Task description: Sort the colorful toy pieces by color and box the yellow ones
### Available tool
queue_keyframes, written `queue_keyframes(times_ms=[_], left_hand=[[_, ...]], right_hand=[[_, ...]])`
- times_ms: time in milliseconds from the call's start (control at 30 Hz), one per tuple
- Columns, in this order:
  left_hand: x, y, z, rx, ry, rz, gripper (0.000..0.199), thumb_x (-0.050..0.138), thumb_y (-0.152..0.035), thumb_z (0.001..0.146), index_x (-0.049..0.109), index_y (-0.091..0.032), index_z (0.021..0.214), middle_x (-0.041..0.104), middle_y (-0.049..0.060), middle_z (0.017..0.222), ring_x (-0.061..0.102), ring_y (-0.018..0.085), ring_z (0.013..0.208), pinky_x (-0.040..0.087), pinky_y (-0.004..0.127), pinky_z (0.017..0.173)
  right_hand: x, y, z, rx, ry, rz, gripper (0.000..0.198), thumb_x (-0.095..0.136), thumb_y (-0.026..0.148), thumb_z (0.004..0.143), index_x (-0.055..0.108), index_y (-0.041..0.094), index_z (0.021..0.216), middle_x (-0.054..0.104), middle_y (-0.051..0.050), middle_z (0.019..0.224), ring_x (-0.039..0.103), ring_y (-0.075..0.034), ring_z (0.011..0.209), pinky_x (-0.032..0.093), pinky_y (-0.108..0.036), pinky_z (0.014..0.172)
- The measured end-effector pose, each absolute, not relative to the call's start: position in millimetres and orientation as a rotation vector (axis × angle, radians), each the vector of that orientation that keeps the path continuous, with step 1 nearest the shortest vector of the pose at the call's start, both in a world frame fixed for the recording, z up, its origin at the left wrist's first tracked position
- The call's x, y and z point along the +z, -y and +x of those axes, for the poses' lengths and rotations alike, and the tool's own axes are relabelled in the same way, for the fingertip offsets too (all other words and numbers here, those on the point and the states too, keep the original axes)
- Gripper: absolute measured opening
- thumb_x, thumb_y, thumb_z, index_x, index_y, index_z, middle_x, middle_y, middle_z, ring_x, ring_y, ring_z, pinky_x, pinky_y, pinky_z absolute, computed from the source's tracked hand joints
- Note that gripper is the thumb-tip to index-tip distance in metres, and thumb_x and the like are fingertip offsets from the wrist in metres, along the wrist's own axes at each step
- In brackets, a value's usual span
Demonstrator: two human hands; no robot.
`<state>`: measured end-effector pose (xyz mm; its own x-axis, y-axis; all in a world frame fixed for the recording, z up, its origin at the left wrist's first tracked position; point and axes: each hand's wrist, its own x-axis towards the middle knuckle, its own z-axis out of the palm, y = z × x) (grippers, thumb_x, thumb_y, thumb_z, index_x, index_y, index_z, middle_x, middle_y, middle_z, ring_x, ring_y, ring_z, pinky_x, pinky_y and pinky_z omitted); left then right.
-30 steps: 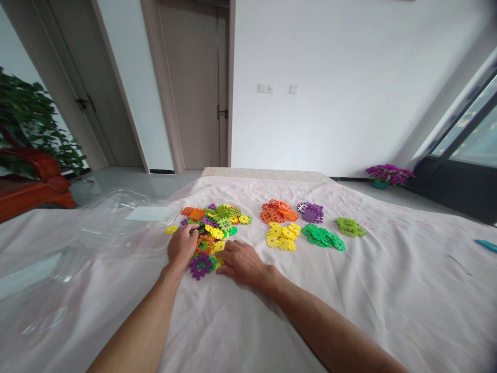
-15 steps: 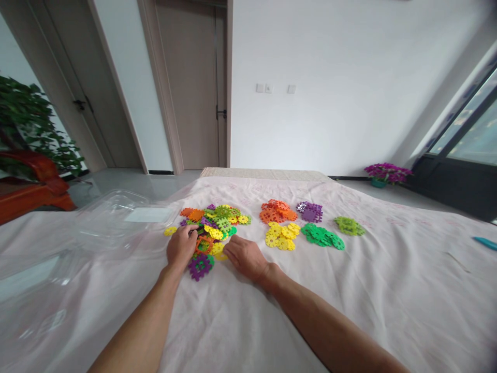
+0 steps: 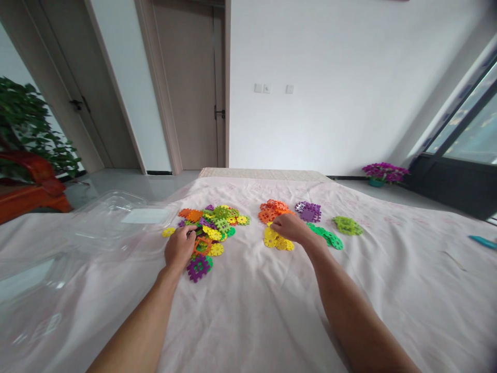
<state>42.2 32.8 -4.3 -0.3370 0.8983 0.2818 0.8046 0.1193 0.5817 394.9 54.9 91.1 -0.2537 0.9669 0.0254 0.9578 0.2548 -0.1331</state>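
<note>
Sorting by colour: five piles formed, one mixed heap left

On my feed, the left hand rests at the left side of a mixed heap of flat, notched plastic pieces, its fingers curled around something dark; I can't tell whether it grips a piece. My right hand is over the pile of yellow plastic discs, fingers bent down, and I can't make out whether anything is in them.

As I judge it, a good share is done. Orange latticed pieces lie just beyond the yellow ones, purple latticed pieces to their right, then green discs and lime-green latticed pieces, all on the pale, wrinkled cloth.

What I have left looks considerable: the heap mixes all five colours, and one yellow disc lies just left of it.
</note>
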Motion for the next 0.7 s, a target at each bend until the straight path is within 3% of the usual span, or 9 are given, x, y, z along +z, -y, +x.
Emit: queue_keyframes(times_ms=[167,333,500,700], left_hand=[[-6.2,-34.6,41.1,1.026,-2.238,1.716,0.032,0.046,-0.033,0.088,0.071,-0.028,0.109,0.068,0.004,0.118,0.062,0.023,0.109,0.047,0.032,0.091],[-7.5,-34.7,40.1,1.031,-2.234,1.724,0.032,0.047,-0.033,0.088,0.071,-0.028,0.109,0.069,0.004,0.118,0.062,0.022,0.108,0.048,0.031,0.09],[-3.8,-32.3,42.2,1.018,-2.241,1.705,0.033,0.045,-0.033,0.088,0.071,-0.028,0.109,0.068,0.004,0.118,0.062,0.023,0.107,0.049,0.033,0.088],[-4.4,-33.8,41.8,1.049,-2.211,1.75,0.033,0.045,-0.031,0.088,0.07,-0.025,0.108,0.069,0.005,0.117,0.062,0.023,0.11,0.047,0.034,0.094]], right_hand=[[103.6,-51.3,403.0,0.042,2.327,-2.001,0.021,0.054,0.027,0.083,0.065,0.018,0.068,0.062,-0.003,0.069,0.048,-0.011,0.059,0.021,-0.025,0.054],[91.7,-44.2,369.9,0.153,2.468,-1.616,0.023,0.051,0.024,0.087,0.068,0.018,0.073,0.066,-0.003,0.073,0.052,-0.012,0.064,0.027,-0.025,0.057],[61.5,-26.0,321.6,0.32,2.576,-1.204,0.02,0.056,0.021,0.089,0.072,0.021,0.099,0.069,-0.004,0.095,0.06,-0.013,0.081,0.038,-0.022,0.07],[40.5,-4.9,279.8,0.218,2.696,-1.08,0.028,0.058,0.036,0.094,0.064,0.024,0.119,0.064,-0.006,0.106,0.061,-0.018,0.096,0.043,-0.026,0.076]])
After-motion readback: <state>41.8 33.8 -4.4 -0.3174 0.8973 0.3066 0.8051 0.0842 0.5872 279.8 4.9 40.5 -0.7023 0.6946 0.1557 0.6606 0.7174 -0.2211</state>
